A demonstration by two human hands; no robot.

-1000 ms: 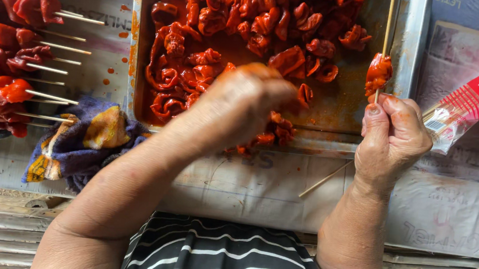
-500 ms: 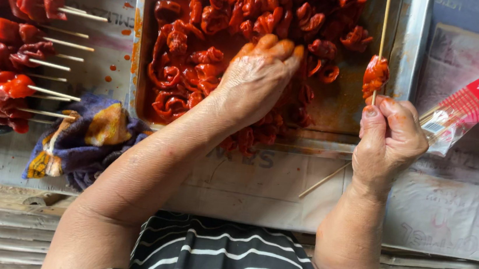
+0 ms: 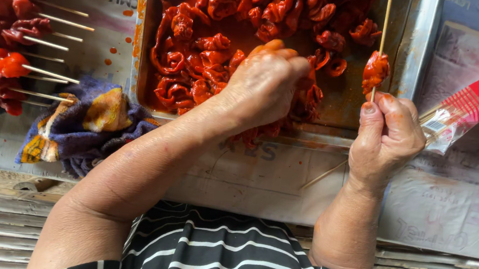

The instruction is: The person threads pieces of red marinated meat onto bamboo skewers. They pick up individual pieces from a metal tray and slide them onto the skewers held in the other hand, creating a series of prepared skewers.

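- Left hand (image 3: 265,84) curls into the tray (image 3: 418,46), fingers closed on soft, slippery marinated meat pieces (image 3: 201,49)
- Right hand (image 3: 385,137) pinches a thin, stiff skewer (image 3: 383,25) below its one piece; best gripped low

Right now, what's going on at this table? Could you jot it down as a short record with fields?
left hand: reaching into the metal tray, fingers down on the red marinated meat pieces
right hand: gripping a bamboo skewer upright, one meat piece threaded on it
finished skewers: stacked at the left of the tray
cloth: blue and yellow, crumpled beside the tray
skewer packet: red and clear, at the right
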